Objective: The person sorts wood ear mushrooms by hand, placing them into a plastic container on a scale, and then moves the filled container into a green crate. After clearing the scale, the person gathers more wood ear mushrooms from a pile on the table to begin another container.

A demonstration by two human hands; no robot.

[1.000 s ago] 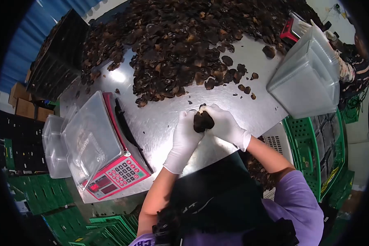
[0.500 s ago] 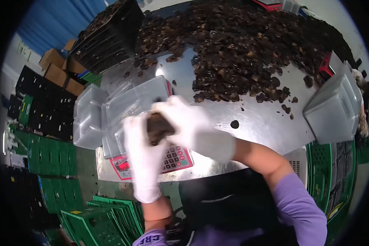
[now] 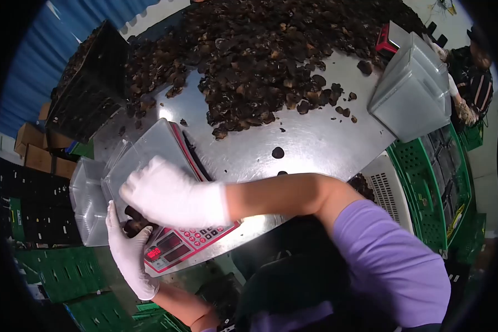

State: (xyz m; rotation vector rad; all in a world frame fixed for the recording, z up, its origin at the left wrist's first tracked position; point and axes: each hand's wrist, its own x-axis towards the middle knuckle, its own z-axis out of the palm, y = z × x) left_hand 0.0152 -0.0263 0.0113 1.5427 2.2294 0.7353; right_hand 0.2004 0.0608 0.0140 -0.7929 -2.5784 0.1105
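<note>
My left hand (image 3: 128, 255), white-gloved, is at the near left end of a clear plastic tray (image 3: 159, 139). Dark brown mushroom caps (image 3: 135, 222) sit between its thumb and raised fingers. Over the tray is my right hand (image 3: 169, 193), also white-gloved, its fingers curled in; whatever they may hold is hidden. Beneath the tray stands a red-framed digital scale (image 3: 191, 242) with a lit red display, partly covered by my right hand and wrist.
A large heap of mushroom caps (image 3: 254, 72) covers the far side of the metal table (image 3: 321, 145). Stacked clear trays (image 3: 418, 91) stand at the right, near another person (image 3: 473, 77). A black crate (image 3: 88, 83) leans at the left; green crates (image 3: 426, 188) stand lower right.
My hands, together around a dark clump before, are now apart. The left has moved down and left with mushroom caps; the right has moved left over the tray. The view has shifted.
</note>
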